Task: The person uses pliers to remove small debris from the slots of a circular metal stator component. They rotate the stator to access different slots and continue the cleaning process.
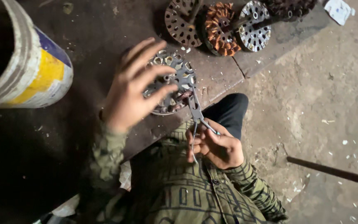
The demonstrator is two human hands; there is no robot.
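Note:
A round slotted metal stator (182, 74) lies on a dark slab (96, 29) in front of me. My left hand (131, 89) rests on its left side, fingers spread over the slots. My right hand (218, 146) grips the handles of grey pliers (196, 108). The pliers' jaws reach up to the stator's right edge, near a bit of reddish winding. Whether the jaws pinch anything I cannot tell. My green patterned shirt and a dark trouser knee fill the bottom of the view.
A white bucket (38, 70) with yellow and blue bands stands at the left. At the slab's far edge lie more stators: a bare one (181, 23), a copper-wound one (221, 29) and a pale one (254, 25). A dark rod (332, 171) lies on the littered concrete floor (311, 91).

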